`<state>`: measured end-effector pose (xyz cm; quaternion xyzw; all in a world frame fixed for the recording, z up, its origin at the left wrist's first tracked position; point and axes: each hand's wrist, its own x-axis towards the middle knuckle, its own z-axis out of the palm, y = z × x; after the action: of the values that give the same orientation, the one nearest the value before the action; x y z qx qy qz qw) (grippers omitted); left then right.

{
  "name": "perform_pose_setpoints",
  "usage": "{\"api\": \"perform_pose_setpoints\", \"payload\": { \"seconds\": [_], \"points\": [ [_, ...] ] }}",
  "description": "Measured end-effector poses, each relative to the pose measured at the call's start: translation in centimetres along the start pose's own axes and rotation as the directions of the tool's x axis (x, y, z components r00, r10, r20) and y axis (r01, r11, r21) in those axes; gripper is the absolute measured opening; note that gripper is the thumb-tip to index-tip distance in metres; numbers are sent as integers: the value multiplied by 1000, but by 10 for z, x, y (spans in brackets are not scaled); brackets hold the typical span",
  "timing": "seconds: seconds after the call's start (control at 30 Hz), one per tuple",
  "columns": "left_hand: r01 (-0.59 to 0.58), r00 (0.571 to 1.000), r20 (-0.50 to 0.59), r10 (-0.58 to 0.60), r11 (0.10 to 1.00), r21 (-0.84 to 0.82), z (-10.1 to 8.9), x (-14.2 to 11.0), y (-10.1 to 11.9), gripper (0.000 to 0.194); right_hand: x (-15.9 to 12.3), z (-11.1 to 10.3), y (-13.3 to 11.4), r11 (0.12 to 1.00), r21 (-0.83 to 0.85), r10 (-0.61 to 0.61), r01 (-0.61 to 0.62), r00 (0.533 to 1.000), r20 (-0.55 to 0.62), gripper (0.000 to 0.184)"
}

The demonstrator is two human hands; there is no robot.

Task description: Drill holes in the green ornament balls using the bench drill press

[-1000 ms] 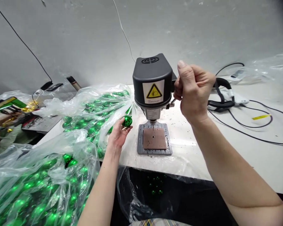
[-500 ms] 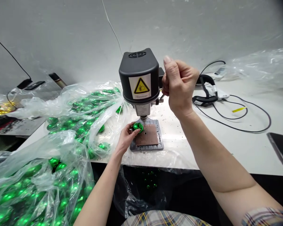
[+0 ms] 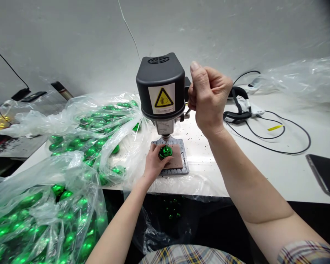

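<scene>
White table (image 3: pixel 277 172). At left, clear bags (image 3: pixel 74 161) full of green balls (image 3: pixel 57 189). At middle, black drill (image 3: pixel 159 86) with yellow warning sign (image 3: pixel 162 99), on grey base (image 3: pixel 184 163). Farther right, headset (image 3: pixel 238 117), then phone (image 3: pixel 326 174) near table's edge. Right hand (image 3: pixel 210 97) raised beside drill, closed round lever (image 3: pixel 187 113). Left hand (image 3: pixel 156 160) low, gripping green ball (image 3: pixel 166 151) between thumb and fingers. Ball over brown pad (image 3: pixel 176 163), directly under thin bit (image 3: pixel 166 143); contact too small to tell.

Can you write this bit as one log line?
left hand: holds green ball under drill press | right hand: fist closed on lever | nearby: bagged green balls, black phone
</scene>
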<state>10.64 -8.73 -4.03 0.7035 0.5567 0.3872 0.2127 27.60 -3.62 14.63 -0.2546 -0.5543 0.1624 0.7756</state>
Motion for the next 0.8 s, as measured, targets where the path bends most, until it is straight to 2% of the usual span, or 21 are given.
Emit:
{"api": "perform_pose_setpoints", "payload": {
  "seconds": [0.13,0.33,0.4,0.57,0.7,0.8],
  "points": [
    [-60,998,-33,61,998,36,11,-5,3,47,0,0,0,1000,7,2,-2,1000,9,60],
    [-72,997,-9,71,987,-142,16,-7,-4,42,-1,-1,-1,1000,19,17,-18,999,27,59],
    [-46,999,-7,46,981,-189,16,-7,-6,41,-1,-1,-3,999,38,20,-20,1000,21,58],
    [107,990,-59,-128,954,-281,21,-10,-4,51,-3,0,-6,997,78,3,-3,1000,1,54],
    [81,987,-115,-113,963,-257,26,-13,1,46,-2,0,-4,998,64,-12,12,1000,0,56],
    [61,990,-112,-86,975,-213,25,-16,2,46,-1,0,1,1000,5,-28,28,1000,9,58]
  ]
}}
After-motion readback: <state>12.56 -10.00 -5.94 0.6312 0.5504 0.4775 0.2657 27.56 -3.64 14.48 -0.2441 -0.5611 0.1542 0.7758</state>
